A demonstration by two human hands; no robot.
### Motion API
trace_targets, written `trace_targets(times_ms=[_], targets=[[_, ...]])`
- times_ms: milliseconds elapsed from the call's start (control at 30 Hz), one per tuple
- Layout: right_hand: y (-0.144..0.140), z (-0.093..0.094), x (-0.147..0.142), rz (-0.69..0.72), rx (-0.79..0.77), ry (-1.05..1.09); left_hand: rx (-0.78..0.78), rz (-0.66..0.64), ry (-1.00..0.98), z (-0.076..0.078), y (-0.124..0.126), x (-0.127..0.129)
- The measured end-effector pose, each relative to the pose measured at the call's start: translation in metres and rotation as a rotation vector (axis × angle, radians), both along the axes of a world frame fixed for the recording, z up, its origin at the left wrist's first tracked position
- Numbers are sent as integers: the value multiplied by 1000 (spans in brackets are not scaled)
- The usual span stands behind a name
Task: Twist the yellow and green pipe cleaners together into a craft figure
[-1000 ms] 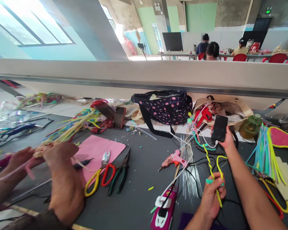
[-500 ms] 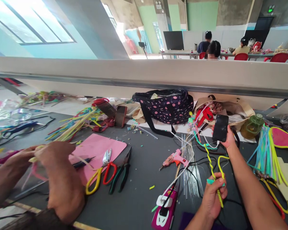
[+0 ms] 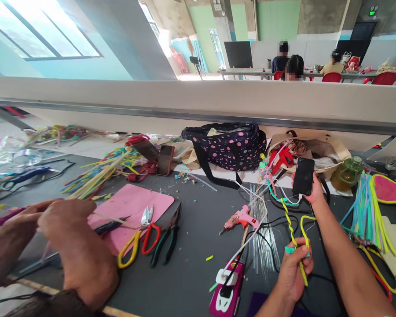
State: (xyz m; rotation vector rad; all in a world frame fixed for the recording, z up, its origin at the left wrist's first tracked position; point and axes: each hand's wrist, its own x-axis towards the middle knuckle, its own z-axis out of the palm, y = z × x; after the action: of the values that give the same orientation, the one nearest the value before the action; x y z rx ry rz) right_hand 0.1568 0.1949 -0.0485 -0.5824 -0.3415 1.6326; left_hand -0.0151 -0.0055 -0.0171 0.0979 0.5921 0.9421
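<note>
The left hand (image 3: 295, 268) is closed around some yellow pipe cleaners (image 3: 290, 226), low on the right side of the table (image 3: 191, 246). They look fuzzy and bendy. One part is twisted like a rope, and another curves up beside it. A bit of green stuff (image 3: 288, 249) pokes out by the thumb. The right hand (image 3: 313, 191) grips a flat black phone (image 3: 303, 176) by its side, with a white plug (image 3: 300, 197) at the bottom.

Just left of the left hand, thin, shiny wires (image 3: 262, 246) lie in a long bunch. A hard pink glue gun (image 3: 241, 217) sits beside them, and a purple power strip (image 3: 236, 281) is nearer the front. On the right, a soft bundle of blue and yellow pipe cleaners (image 3: 363, 207) spreads out near a round, see-through bottle (image 3: 346, 174).

A floppy dotted bag (image 3: 234, 149) and an open tan bag (image 3: 333, 154) line the far side, up against a pale board (image 3: 185, 101). On the left, a co-worker's hands (image 3: 69, 215) are over a smooth pink sheet (image 3: 158, 202) and near it. The widest gap runs between the green-handled pliers (image 3: 173, 226) and the power strip, where one small yellow scrap (image 3: 209, 258) lies. The right arm has the bundle close beside it.
</note>
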Motion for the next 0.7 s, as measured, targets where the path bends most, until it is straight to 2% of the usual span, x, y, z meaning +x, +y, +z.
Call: trace_targets(times_ms=[700], targets=[[-3, 7, -4, -55, 40, -10, 1, 9, -25, 0, -1, -1]])
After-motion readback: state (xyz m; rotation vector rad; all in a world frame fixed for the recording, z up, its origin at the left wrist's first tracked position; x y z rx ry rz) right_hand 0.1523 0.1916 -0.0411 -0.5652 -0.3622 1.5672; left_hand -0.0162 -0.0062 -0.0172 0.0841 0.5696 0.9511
